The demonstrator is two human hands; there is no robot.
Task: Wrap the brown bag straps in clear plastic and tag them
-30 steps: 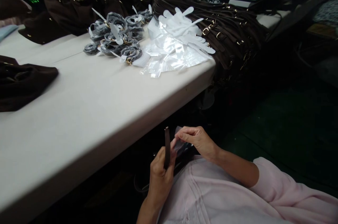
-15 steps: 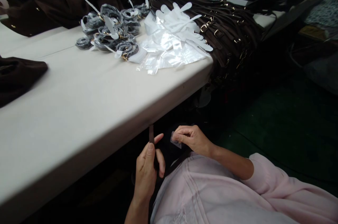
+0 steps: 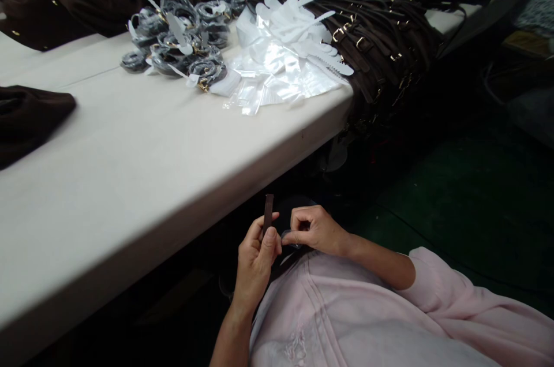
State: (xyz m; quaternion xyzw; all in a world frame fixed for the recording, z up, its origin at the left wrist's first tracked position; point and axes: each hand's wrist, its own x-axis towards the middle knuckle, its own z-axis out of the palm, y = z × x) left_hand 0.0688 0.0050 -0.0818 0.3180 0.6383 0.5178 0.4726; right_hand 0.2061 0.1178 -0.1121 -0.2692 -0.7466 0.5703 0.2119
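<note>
Below the table edge, my left hand (image 3: pixel 256 257) grips a dark brown strap (image 3: pixel 269 212), whose flat end sticks up past the thumb. Its remaining length is hidden by the hand and the shadow. Close beside it on the right, my right hand (image 3: pixel 318 231) pinches a small piece of clear plastic (image 3: pixel 291 239) between thumb and fingers. The two hands nearly meet; whether the plastic touches the strap I cannot tell.
On the white table (image 3: pixel 142 165) lie coiled straps in clear wrap (image 3: pixel 177 38) with white tags. Beside them are clear plastic bags (image 3: pixel 277 72) and white tag strips (image 3: pixel 294 26). Many brown straps with gold buckles (image 3: pixel 372 44) hang over the corner. Brown fabric (image 3: pixel 32 122) rests at left.
My left hand has moved right with the strap, closer to my right hand. The left fingers have curled in. My right hand stays in about the same place, its plastic now less visible.
</note>
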